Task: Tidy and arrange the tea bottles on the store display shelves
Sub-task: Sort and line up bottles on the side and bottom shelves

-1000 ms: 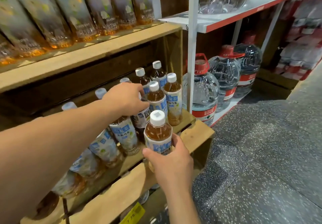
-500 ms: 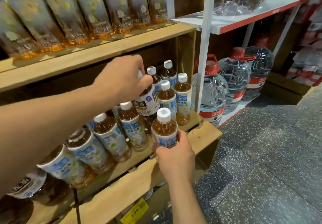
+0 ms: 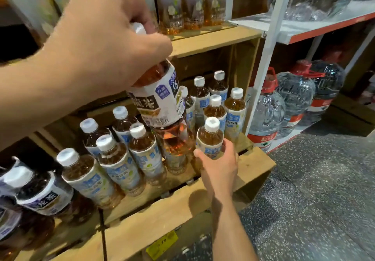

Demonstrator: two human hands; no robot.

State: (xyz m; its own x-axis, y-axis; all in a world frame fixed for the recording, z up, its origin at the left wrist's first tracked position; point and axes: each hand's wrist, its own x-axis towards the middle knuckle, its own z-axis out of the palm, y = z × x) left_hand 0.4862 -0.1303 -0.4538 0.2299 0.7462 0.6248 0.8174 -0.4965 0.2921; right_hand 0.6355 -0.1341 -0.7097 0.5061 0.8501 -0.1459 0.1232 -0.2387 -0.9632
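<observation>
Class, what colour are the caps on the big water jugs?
Red, seen in the head view on the water jugs beside the wooden shelf.

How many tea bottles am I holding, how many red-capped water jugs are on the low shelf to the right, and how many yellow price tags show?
Tea bottles in hand: 2, the lifted bottle in the left hand, the front bottle in the right hand
Red-capped water jugs: 3
Yellow price tag: 1
Total: 6
</observation>
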